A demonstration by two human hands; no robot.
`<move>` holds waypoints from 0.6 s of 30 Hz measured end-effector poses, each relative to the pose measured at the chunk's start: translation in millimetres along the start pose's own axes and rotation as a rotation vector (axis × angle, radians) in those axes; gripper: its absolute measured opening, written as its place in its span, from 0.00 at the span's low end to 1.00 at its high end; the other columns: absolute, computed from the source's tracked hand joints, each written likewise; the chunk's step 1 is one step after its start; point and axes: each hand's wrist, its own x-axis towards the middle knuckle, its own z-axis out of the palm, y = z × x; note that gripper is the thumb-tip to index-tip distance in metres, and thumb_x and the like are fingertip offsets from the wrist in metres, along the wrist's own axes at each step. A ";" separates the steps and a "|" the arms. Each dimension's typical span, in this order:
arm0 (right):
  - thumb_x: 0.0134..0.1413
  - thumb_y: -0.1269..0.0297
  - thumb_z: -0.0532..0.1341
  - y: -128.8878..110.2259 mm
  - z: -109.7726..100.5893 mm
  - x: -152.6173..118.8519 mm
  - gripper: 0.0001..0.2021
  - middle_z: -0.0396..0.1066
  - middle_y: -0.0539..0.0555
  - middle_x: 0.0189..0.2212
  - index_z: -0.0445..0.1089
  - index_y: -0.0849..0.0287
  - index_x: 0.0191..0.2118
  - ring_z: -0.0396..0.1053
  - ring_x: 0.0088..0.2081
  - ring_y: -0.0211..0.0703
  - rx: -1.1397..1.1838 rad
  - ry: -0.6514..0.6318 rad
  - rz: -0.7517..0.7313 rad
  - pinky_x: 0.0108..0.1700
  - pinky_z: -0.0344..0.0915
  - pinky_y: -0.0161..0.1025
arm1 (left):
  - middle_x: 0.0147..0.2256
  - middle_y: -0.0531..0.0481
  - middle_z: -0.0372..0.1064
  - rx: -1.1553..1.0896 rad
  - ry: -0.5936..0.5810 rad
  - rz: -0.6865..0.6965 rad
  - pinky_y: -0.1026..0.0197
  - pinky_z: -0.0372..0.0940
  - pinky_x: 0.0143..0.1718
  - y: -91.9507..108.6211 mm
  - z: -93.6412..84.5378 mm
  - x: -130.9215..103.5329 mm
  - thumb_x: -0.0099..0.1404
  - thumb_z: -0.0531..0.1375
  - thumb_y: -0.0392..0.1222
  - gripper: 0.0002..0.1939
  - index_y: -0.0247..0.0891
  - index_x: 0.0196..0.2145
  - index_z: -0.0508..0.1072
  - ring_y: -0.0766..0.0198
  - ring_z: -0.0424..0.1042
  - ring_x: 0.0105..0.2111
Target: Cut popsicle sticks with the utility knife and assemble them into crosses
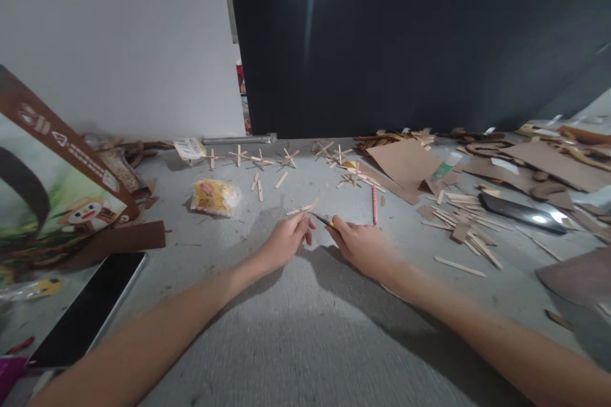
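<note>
Near the middle of the grey table, my left hand (286, 243) pinches a pale wooden craft stick (298, 210), its fingers closed and partly curled. Facing it, my right hand (361, 248) is closed around a slim tool (321, 219) with a dark narrow shaft and a bit of yellow at the grip. The shaft points left, its tip close to the stick; whether they touch I cannot tell. Most of the tool's handle is hidden in my fingers. Just beyond my right hand lies a red patterned pencil-like stick (375, 205).
Several crossed-stick shapes (289, 158) stand along the back. A yellow packet (216, 198) sits left of centre, a phone (88, 311) nearer. At right are loose sticks (470, 219), cardboard (400, 165), a glue stick (446, 166) and a black object (520, 212). A printed bag (62, 178) stands far left.
</note>
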 end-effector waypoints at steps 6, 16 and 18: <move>0.77 0.59 0.44 6.4 18.9 0.1 0.18 0.79 0.59 0.31 0.68 0.59 0.44 0.73 0.26 0.45 0.095 0.155 -0.070 0.29 0.41 0.39 | 0.20 0.59 0.56 -0.260 0.013 -0.049 0.62 0.52 0.25 1.0 9.1 -5.6 0.73 0.49 0.71 0.29 0.41 0.35 0.64 0.67 0.55 0.20; 0.76 0.63 0.45 31.9 33.8 3.5 0.17 0.76 0.60 0.39 0.71 0.58 0.50 0.74 0.41 0.48 0.307 0.342 -0.248 0.41 0.65 0.39 | 0.20 0.58 0.57 -0.401 -0.028 -0.106 0.62 0.50 0.25 0.7 12.6 -7.9 0.66 0.57 0.74 0.31 0.40 0.32 0.66 0.68 0.55 0.20; 0.75 0.66 0.45 32.9 34.6 5.2 0.17 0.74 0.60 0.38 0.71 0.58 0.51 0.72 0.41 0.49 0.317 0.369 -0.279 0.43 0.66 0.41 | 0.18 0.59 0.56 -0.391 -0.071 -0.112 0.61 0.50 0.25 4.7 14.9 -11.4 0.68 0.56 0.73 0.30 0.40 0.32 0.67 0.68 0.54 0.20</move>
